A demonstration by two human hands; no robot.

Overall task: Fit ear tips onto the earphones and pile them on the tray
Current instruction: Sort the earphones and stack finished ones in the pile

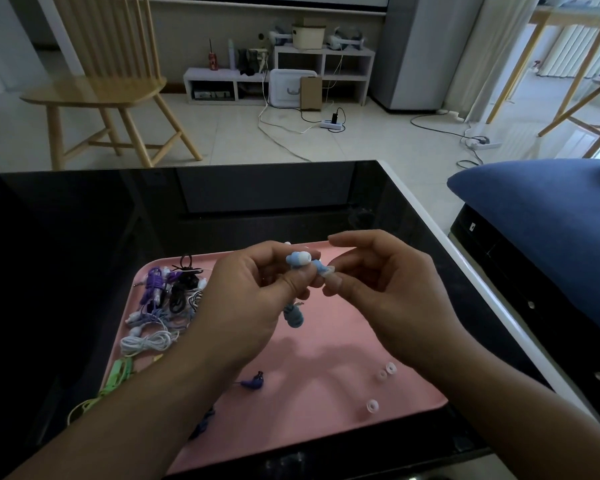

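Pink tray point(326, 358) on a black glass table point(84, 237); both hands raised above it.
Left hand point(246, 306) pinches a light-blue earphone point(300, 259), its bundled cord point(293, 317) dangling; right hand point(378, 289) pinches a second blue earbud point(323, 269) beside it; earphone pile point(163, 306) at tray's left; loose ear tips point(383, 374) at right.

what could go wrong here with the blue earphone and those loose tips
1. The blue earphone is pinched only at the fingertips of the left hand and right hand; it may slip.
2. The loose tips lie near the tray edge; a forearm could knock them off.
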